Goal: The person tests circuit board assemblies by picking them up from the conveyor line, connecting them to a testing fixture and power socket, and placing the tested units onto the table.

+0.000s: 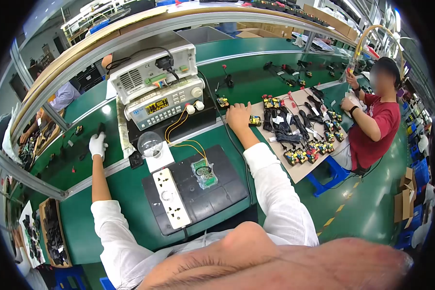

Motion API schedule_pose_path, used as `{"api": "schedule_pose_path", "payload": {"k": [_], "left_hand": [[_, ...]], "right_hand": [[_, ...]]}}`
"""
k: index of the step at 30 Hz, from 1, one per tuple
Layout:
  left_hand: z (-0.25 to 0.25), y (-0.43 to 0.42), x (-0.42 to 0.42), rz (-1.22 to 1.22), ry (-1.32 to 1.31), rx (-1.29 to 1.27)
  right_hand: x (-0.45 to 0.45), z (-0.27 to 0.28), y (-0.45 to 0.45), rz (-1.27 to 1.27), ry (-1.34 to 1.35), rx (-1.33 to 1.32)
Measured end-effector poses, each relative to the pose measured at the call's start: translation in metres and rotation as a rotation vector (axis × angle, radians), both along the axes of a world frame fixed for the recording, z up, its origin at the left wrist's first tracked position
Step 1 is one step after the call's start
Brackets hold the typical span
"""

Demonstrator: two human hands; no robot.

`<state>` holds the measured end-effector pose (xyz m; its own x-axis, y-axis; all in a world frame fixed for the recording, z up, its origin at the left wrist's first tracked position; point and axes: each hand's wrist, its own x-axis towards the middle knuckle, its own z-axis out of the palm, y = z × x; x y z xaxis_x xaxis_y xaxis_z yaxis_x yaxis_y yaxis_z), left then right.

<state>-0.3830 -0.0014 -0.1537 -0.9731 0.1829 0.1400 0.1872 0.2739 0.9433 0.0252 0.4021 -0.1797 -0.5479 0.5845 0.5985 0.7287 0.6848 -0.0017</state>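
Observation:
My left hand (98, 146), in a white glove, is over the green conveyor surface at the left, its fingers closed on a small black piece (101, 128). My right hand (238, 117) is bare and rests palm down beyond the bench edge, fingers slightly apart. Beside it on the right lies a yellow-and-black circuit board (254, 121); another small board (223, 102) is just past its fingertips. Between my arms a white power strip (171, 198) and a green circuit board in a clear holder (205, 174) sit on a black case (222, 193).
Stacked test instruments (154, 104) stand ahead, with a glass bulb (150, 144) in front. A cardboard sheet (280, 140) at the right bears several cabled boards. A person in a red shirt (377, 125) sits beyond it. A box of black parts (54, 232) is at the left.

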Motion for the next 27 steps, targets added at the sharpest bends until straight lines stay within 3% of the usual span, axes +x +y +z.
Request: {"api": "schedule_pose_path", "payload": {"k": [3, 5, 8, 13, 17, 18, 20, 21, 23, 24, 26, 27], "left_hand": [[0.033, -0.018, 0.02, 0.033, 0.039, 0.03], [0.058, -0.029, 0.044, 0.026, 0.187, 0.128], [0.115, -0.047, 0.113, -0.015, 0.373, 0.186], [0.174, -0.079, 0.198, -0.277, 0.507, 0.295], [0.204, -0.082, 0.266, -0.688, 0.295, 0.549], [0.199, -0.074, 0.276, -0.628, 0.28, 0.696], [0.21, -0.056, 0.318, -0.655, 0.206, 0.804], [0.2, -0.058, 0.309, -0.922, 0.208, 0.839], [0.2, -0.049, 0.323, -1.047, 0.088, 0.934], [0.197, -0.049, 0.327, -1.001, 0.06, 0.909], [0.193, -0.054, 0.332, -1.006, -0.037, 0.855], [0.192, -0.058, 0.334, -1.047, -0.113, 0.871]], "right_hand": [[0.001, 0.005, -0.001, -0.027, -0.035, -0.099], [-0.001, 0.0, 0.002, -0.012, 0.293, -0.014], [0.002, 0.014, 0.002, 0.146, 0.534, -0.053], [0.009, 0.072, -0.03, 0.353, 0.749, 0.014], [0.006, 0.128, -0.125, 1.104, 1.379, -1.009], [0.006, 0.135, -0.156, 1.254, 1.317, -1.116], [0.01, 0.129, -0.206, 1.428, 1.089, -1.683], [0.015, 0.121, -0.231, 1.526, 0.867, -1.682], [0.038, 0.112, -0.262, 1.602, 0.427, -2.222], [0.058, 0.119, -0.278, 1.507, 0.279, -2.406], [0.078, 0.105, -0.284, 1.572, -0.05, -2.682], [0.091, 0.101, -0.285, 1.55, -0.064, -2.658]]}}
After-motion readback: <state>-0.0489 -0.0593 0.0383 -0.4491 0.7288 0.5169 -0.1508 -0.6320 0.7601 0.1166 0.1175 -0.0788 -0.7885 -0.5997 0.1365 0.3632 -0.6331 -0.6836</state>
